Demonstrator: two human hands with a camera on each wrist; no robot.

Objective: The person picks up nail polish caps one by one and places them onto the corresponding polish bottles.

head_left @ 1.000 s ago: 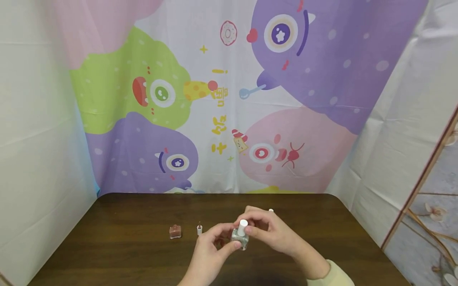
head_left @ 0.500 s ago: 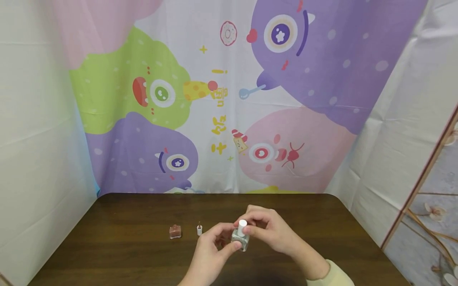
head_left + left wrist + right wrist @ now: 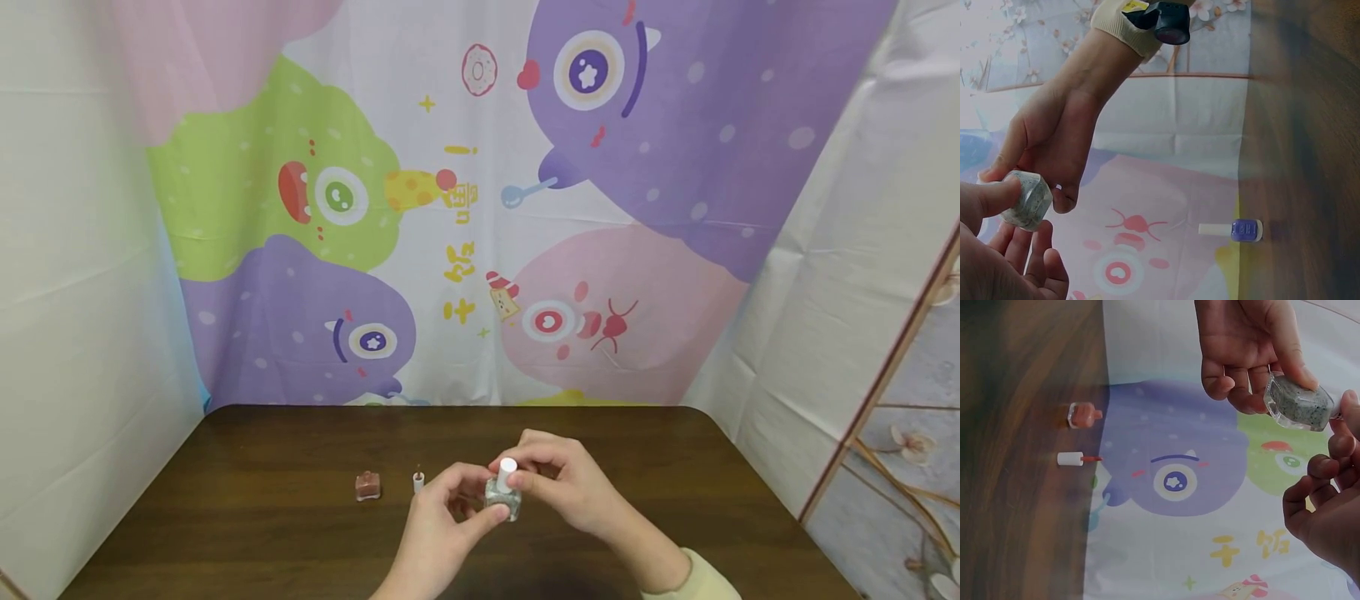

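A small glass nail polish bottle (image 3: 503,503) with speckled grey-green contents is held up over the table in the head view. My left hand (image 3: 448,518) grips its glass body between thumb and fingers. At its top, my right hand (image 3: 567,482) pinches the white cap (image 3: 507,475), which sits on the bottle. The right wrist view shows the speckled bottle (image 3: 1299,403) tilted, with the left thumb pressed on its side. Left of the hands, an uncapped reddish-brown nail polish bottle (image 3: 367,486) stands on the table. Beside it a white cap (image 3: 418,482) stands with its brush pointing up.
A purple nail polish bottle (image 3: 1246,230) with a white cap stands on the brown table (image 3: 300,542); in the head view the right hand hides it. A cartoon-print curtain (image 3: 465,250) hangs along the table's back edge, with pale cloth on both sides.
Both hands keep their hold on the speckled nail polish bottle and its cap. The bottle has risen very slightly and its tilt has shifted a little.
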